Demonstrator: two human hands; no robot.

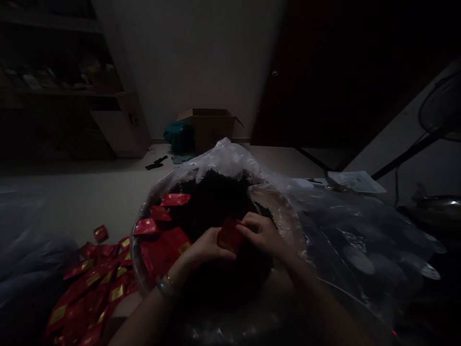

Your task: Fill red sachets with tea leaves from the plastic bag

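A small red packet is held between my two hands, above a heap of dark, leafy-looking stuff. My left hand, with a bangle at the wrist, grips the packet's left side. The fingers of my right hand pinch its upper right edge. The heap lies in a round container lined with clear plastic. Several more red packets rest at the container's left side. Dim light hides whether the held packet is open at the top.
A pile of red packets with gold labels lies on the floor at the left. Clear plastic bags spread out at the right. Behind stand an open cardboard box and a teal bag; a shelf unit is at the left.
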